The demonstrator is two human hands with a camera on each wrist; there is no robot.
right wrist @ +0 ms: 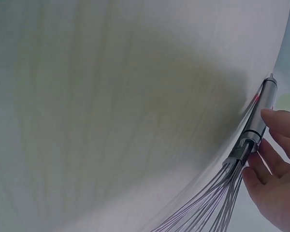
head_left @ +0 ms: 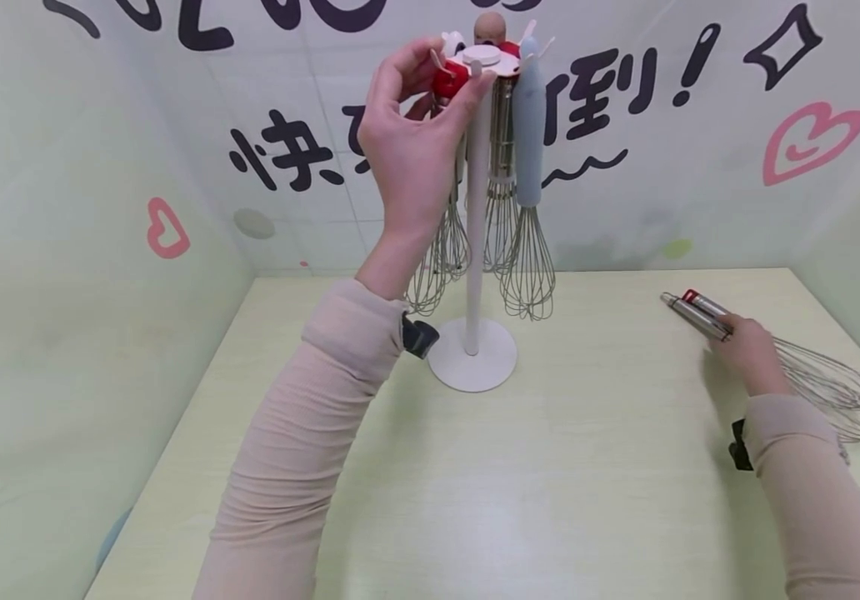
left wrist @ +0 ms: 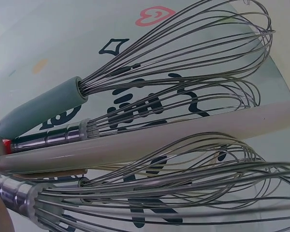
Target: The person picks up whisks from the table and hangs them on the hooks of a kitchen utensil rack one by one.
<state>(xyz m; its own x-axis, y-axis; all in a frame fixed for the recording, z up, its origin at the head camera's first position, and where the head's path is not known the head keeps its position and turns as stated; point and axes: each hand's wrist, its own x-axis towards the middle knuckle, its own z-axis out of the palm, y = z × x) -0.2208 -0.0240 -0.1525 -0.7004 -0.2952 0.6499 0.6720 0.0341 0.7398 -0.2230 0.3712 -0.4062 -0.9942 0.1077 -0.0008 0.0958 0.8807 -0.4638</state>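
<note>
A white stand (head_left: 477,217) holds several hanging whisks around its hooked top. At its upper left my left hand (head_left: 418,137) grips a red-ended whisk (head_left: 448,81); its steel handle (left wrist: 19,195) shows beside the hand in the left wrist view. A blue-handled whisk (head_left: 527,133) and a steel-handled whisk (head_left: 502,125) hang on the pole's right. On the table's right, my right hand (head_left: 752,354) touches the handle of a steel whisk (right wrist: 258,118) with loosely spread fingers. A second whisk with a red end (head_left: 702,302) lies alongside, partly covered.
The stand's round white base (head_left: 448,367) rests on the pale wood table (head_left: 550,467), near its back edge. A printed backdrop (head_left: 640,208) with dark lettering rises behind, and pale side panels flank the table. A brown rounded handle end (head_left: 490,27) shows behind the stand's top.
</note>
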